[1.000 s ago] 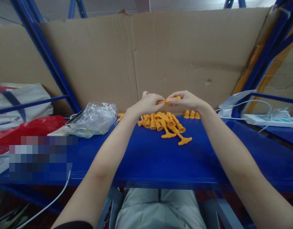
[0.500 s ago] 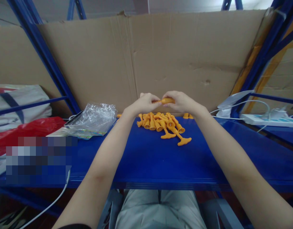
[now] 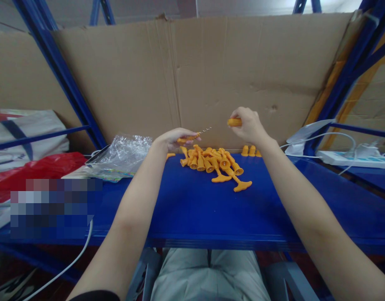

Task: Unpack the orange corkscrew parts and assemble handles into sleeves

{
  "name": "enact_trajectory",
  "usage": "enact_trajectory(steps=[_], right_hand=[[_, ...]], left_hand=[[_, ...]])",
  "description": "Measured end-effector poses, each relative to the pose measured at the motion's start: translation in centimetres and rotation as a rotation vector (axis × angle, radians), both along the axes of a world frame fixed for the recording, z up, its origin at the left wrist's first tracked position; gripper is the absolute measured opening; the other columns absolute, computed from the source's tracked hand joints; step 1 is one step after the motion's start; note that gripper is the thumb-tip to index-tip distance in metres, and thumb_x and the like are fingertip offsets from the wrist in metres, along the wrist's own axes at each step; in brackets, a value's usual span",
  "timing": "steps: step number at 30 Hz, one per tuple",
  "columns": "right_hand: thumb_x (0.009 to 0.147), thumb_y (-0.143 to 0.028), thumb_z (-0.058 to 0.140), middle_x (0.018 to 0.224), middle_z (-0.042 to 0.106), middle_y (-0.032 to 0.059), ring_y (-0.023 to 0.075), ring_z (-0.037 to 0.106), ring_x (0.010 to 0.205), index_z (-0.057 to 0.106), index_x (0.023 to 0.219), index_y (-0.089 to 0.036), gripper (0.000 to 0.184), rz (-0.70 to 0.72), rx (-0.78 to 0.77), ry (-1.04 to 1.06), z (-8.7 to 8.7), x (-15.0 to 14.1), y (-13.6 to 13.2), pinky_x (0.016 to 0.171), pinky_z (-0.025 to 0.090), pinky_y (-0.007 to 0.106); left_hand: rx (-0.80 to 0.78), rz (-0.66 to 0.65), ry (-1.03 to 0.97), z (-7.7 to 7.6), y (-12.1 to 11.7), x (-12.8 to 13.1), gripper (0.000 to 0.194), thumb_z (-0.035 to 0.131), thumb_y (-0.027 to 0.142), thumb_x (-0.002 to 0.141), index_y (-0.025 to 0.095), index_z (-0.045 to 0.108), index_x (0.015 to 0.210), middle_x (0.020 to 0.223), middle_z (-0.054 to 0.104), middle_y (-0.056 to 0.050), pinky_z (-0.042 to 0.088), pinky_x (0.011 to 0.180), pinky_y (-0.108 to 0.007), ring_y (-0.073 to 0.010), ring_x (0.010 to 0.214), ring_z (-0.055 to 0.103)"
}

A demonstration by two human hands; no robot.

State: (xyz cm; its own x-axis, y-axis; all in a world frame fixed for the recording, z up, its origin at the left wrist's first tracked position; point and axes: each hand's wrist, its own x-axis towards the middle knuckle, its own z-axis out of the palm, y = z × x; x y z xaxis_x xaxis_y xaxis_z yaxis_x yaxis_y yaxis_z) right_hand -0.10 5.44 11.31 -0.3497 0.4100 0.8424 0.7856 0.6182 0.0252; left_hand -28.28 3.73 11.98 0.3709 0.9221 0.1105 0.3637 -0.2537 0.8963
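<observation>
My left hand [image 3: 172,138] is closed around the yellow-orange T-handle of a corkscrew [image 3: 188,138], whose bare metal spiral points up and to the right. Apart from it, my right hand [image 3: 250,127] grips a yellow-orange corkscrew sleeve [image 3: 234,122]. Below and between both hands lies a heap of yellow-orange corkscrews [image 3: 200,162], several with bell-shaped ends facing me. Two T-handles [image 3: 242,186] stick out of the heap toward the front. Under my right hand, a few similar sleeves [image 3: 252,151] stand upright at the back; my forearm partly covers one.
A blue shelf top [image 3: 205,217] carries everything, with a cardboard panel [image 3: 226,75] behind. Clear plastic bags [image 3: 123,154] and a red bag [image 3: 51,169] lie at left. A white power strip [image 3: 355,159] with cables sits at right, near a blue upright [image 3: 333,90].
My hands have moved apart, left hand leftward and down, right hand rightward. The sleeve has come off the corkscrew, so the metal spiral now shows.
</observation>
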Motion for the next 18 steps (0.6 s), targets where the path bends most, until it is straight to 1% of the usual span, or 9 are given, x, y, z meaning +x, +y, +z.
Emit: enact_trajectory(steps=[3,6,8,10,12,14,16,18], right_hand=[[0.078,-0.035,0.066,0.099,0.064,0.0084,0.0260,0.058,0.094,0.061,0.094,-0.020,0.023,-0.053,-0.063,0.229,-1.1,3.3,3.1,0.084,0.045,0.041],[0.078,-0.039,0.067,0.084,0.063,0.0046,0.0194,0.059,0.079,0.062,0.087,-0.018,0.024,-0.148,-0.249,0.548,-3.3,6.0,5.5,0.073,0.048,0.033],[0.077,-0.039,0.068,0.077,0.062,0.0035,0.0179,0.058,0.074,0.062,0.081,-0.017,0.023,-0.289,-0.369,0.695,-5.0,7.4,6.1,0.070,0.047,0.031],[0.077,-0.036,0.068,0.077,0.064,0.0050,0.0189,0.059,0.074,0.063,0.080,-0.016,0.020,-0.448,-0.433,0.781,-6.8,8.4,6.0,0.071,0.047,0.030],[0.079,-0.034,0.065,0.082,0.067,0.0086,0.0216,0.062,0.079,0.066,0.082,-0.016,0.018,-0.567,-0.466,0.825,-8.4,9.3,5.4,0.073,0.047,0.031],[0.081,-0.032,0.063,0.089,0.070,0.0132,0.0253,0.064,0.086,0.069,0.086,-0.014,0.020,-0.659,-0.513,0.831,-9.9,10.0,4.8,0.077,0.049,0.033],[0.081,-0.031,0.063,0.097,0.072,0.0168,0.0287,0.066,0.094,0.072,0.093,-0.012,0.024,-0.720,-0.559,0.823,-11.1,10.7,4.4,0.080,0.050,0.034],[0.080,-0.031,0.065,0.100,0.072,0.0184,0.0310,0.067,0.099,0.073,0.097,-0.011,0.027,-0.755,-0.595,0.808,-12.0,11.2,4.2,0.081,0.051,0.035]], left_hand=[[0.069,0.147,-0.074,-0.8,1.6,-1.1,0.016,0.067,0.027,0.084,0.015,0.076,0.079,0.058,0.053,-0.002,0.042,0.058,-0.024,-0.0082,0.055,0.048],[0.132,0.405,-0.144,-1.6,2.9,-1.8,0.016,0.066,0.026,0.084,0.015,0.074,0.077,0.059,0.057,-0.001,0.039,0.056,-0.022,-0.0073,0.053,0.049],[0.187,0.594,-0.115,-2.1,3.4,-2.2,0.015,0.069,0.024,0.080,0.014,0.072,0.070,0.056,0.057,0.001,0.038,0.054,-0.021,-0.0075,0.053,0.048],[0.244,0.735,-0.044,-2.6,3.9,-2.8,0.012,0.072,0.022,0.074,0.013,0.071,0.066,0.055,0.057,0.002,0.039,0.055,-0.020,-0.0089,0.055,0.051],[0.280,0.811,0.027,-3.1,4.3,-3.4,0.008,0.073,0.021,0.071,0.013,0.073,0.069,0.058,0.062,0.001,0.043,0.060,-0.021,-0.0120,0.063,0.057],[0.284,0.845,0.098,-3.6,4.9,-4.0,0.011,0.074,0.020,0.067,0.014,0.075,0.076,0.066,0.068,-0.001,0.047,0.068,-0.023,-0.0157,0.073,0.063],[0.281,0.846,0.167,-4.0,5.4,-4.5,0.017,0.074,0.018,0.065,0.015,0.076,0.082,0.075,0.073,-0.003,0.050,0.074,-0.024,-0.0185,0.083,0.067],[0.278,0.819,0.220,-4.4,6.0,-4.7,0.021,0.072,0.016,0.064,0.016,0.077,0.084,0.082,0.076,-0.004,0.051,0.077,-0.025,-0.0197,0.088,0.068]])
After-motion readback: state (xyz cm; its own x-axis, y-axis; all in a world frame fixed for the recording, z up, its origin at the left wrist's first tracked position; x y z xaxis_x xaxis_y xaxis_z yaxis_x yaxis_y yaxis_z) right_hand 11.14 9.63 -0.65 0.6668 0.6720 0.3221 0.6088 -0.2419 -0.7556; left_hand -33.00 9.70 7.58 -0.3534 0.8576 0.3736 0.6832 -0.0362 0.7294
